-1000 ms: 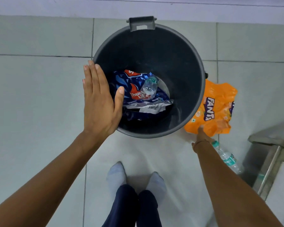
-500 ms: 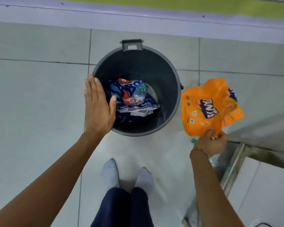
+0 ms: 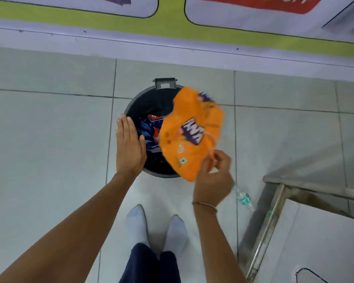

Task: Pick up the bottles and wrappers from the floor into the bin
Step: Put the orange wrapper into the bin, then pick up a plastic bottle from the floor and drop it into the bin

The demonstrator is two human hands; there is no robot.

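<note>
You'd swung the orange wrapper up off the floor, pinched in your right hand over the bin. Left hand was flat and empty on the rim. One bottle was left on the floor.

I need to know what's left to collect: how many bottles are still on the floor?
1: a clear bottle lies on the tiles just right of the right hand, near the metal frame. Others may be hidden behind the arm or the orange wrapper.
</note>
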